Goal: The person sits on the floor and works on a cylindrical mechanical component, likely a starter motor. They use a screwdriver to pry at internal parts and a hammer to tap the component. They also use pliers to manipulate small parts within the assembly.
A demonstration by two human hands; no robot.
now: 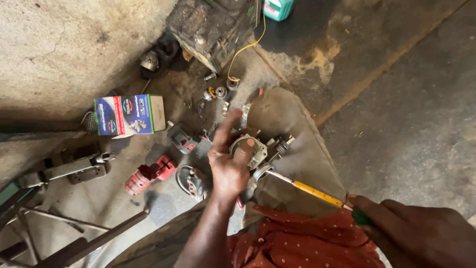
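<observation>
Here a metal engine part [253,149] is steadied by the left hand [229,166], fingers spread, while the right hand [421,233], closed on a yellow screwdriver [317,193], levers; firm bracing is likely needed.

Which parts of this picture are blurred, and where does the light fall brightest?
Head view: the left hand is motion-blurred over the metal engine part; the right hand with the yellow screwdriver is sharper; light is brightest on the concrete wall, the floor dimmer.
</observation>
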